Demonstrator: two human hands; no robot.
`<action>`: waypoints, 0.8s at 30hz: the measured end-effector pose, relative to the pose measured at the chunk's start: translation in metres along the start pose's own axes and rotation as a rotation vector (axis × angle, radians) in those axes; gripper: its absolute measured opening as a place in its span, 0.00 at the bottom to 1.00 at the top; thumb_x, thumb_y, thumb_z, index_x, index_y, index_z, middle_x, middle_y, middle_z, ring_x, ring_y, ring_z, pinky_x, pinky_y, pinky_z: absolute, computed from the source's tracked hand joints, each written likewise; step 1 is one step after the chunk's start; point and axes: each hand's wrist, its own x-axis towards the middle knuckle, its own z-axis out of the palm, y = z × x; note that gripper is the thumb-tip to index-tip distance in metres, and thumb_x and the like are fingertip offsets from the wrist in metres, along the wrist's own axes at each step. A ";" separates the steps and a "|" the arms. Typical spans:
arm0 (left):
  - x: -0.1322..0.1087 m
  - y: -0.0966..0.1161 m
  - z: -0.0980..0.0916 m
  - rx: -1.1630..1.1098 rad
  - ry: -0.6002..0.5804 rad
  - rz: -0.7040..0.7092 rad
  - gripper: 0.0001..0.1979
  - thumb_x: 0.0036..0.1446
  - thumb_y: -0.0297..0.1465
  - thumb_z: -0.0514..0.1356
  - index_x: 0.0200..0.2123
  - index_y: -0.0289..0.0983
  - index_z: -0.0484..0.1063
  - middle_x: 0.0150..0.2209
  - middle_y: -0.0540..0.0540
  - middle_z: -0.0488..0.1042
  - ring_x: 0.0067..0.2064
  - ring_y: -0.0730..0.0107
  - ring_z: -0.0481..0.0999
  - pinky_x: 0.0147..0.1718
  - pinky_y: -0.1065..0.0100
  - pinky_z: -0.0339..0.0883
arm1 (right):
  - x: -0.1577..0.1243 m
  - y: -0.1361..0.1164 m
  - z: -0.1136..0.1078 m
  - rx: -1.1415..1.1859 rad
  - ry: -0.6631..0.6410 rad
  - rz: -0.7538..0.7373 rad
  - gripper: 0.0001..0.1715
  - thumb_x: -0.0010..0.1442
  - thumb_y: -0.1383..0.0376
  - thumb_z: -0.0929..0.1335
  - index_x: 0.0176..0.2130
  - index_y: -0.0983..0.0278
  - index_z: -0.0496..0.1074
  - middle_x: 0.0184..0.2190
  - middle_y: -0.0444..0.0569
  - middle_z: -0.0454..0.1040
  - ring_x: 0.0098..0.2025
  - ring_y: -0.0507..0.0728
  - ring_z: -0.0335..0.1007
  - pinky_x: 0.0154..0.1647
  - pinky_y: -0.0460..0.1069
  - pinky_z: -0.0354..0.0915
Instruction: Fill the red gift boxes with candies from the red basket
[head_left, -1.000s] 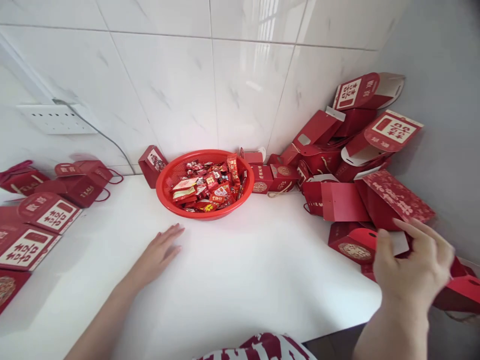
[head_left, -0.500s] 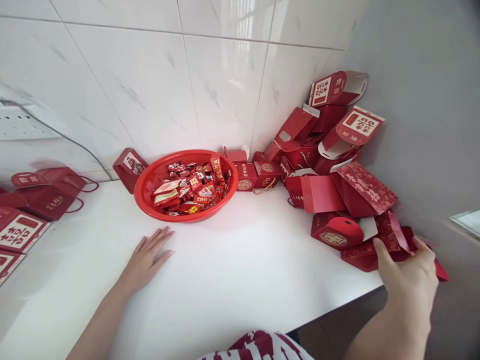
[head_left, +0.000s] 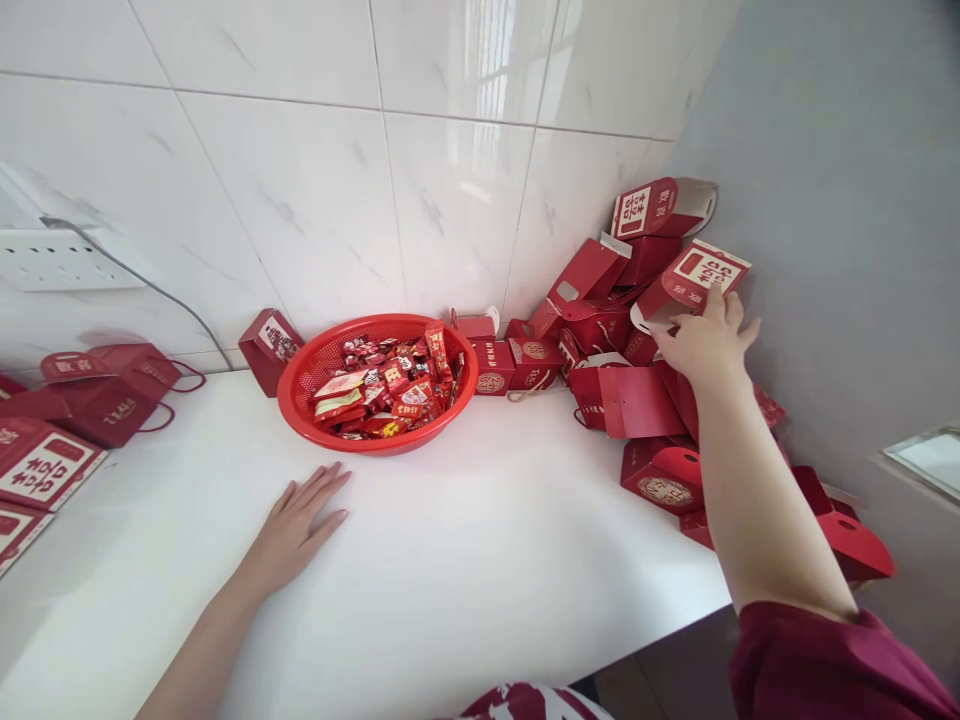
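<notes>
My left hand lies flat on the white table, fingers apart, just in front of the red basket full of wrapped sweets. My right hand is stretched far out to the pile of red paper gift boxes in the right corner. Its fingers are spread and rest against a red box with a white label high in the pile. I cannot tell whether the fingers grip that box.
More red boxes with handles lie at the left edge below a wall socket and its cable. Small red boxes line the tiled wall behind the basket. The table's front edge runs close to my body.
My right hand has left the low boxes at the table's front right edge and reached up and back to the labelled box in the pile. The left hand has stayed put.
</notes>
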 end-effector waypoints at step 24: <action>0.000 0.113 -0.120 -0.365 0.357 0.186 0.12 0.66 0.36 0.57 0.49 0.42 0.76 0.49 0.45 0.77 0.51 0.62 0.76 0.53 0.64 0.70 | -0.158 -0.188 -0.009 0.807 -0.838 -0.856 0.18 0.67 0.63 0.67 0.55 0.59 0.74 0.53 0.49 0.76 0.51 0.57 0.74 0.50 0.52 0.73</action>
